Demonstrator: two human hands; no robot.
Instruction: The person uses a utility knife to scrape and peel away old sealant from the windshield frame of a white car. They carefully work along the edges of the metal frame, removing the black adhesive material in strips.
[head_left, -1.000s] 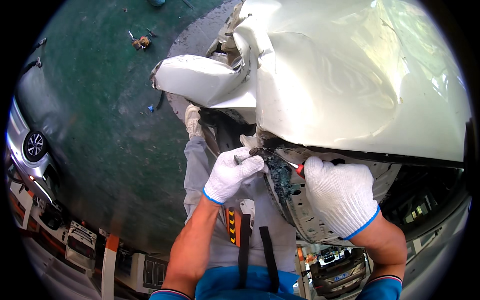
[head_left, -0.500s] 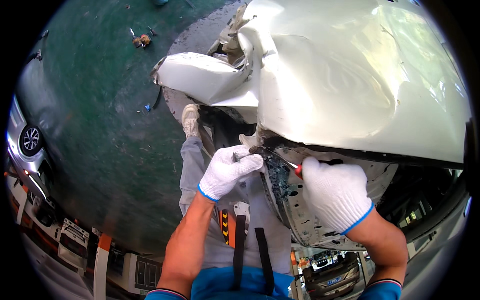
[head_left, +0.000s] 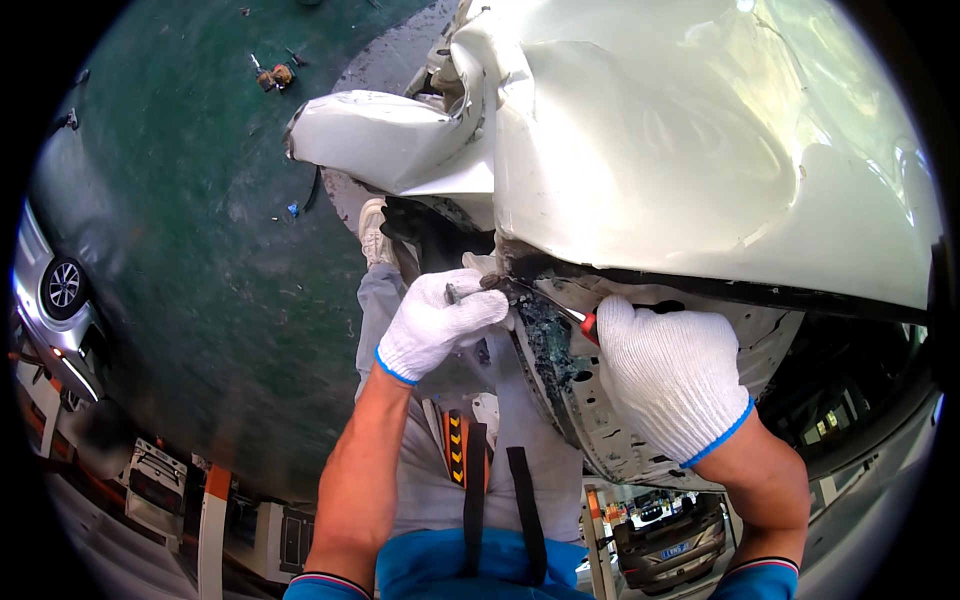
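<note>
My right hand point(head_left: 668, 375), in a white knit glove with a blue cuff, is closed around the red handle of a screwdriver point(head_left: 590, 327). Its thin metal shaft slants up and left to the torn, dark edge point(head_left: 548, 335) of a white car's damaged body. Opposite it, my left hand point(head_left: 440, 322), gloved alike, is closed with thumb and fingers pinched near the screwdriver's tip. A small dark bit shows between these fingers, too unclear to name. Above both hands spreads the dented white body panel point(head_left: 640, 150), with a crumpled flap point(head_left: 375, 140) jutting left.
Loose rusty parts point(head_left: 273, 76) and a small blue piece point(head_left: 293, 209) lie on the green floor point(head_left: 200, 270). A silver car point(head_left: 60, 290) stands at far left, and a dark car point(head_left: 670, 545) shows at the bottom. My shoe point(head_left: 374, 230) is beside the damaged car.
The whole view has shifted slightly, so the car and hands sit a little higher and more to the left. Both hands keep their grip at the same torn edge.
</note>
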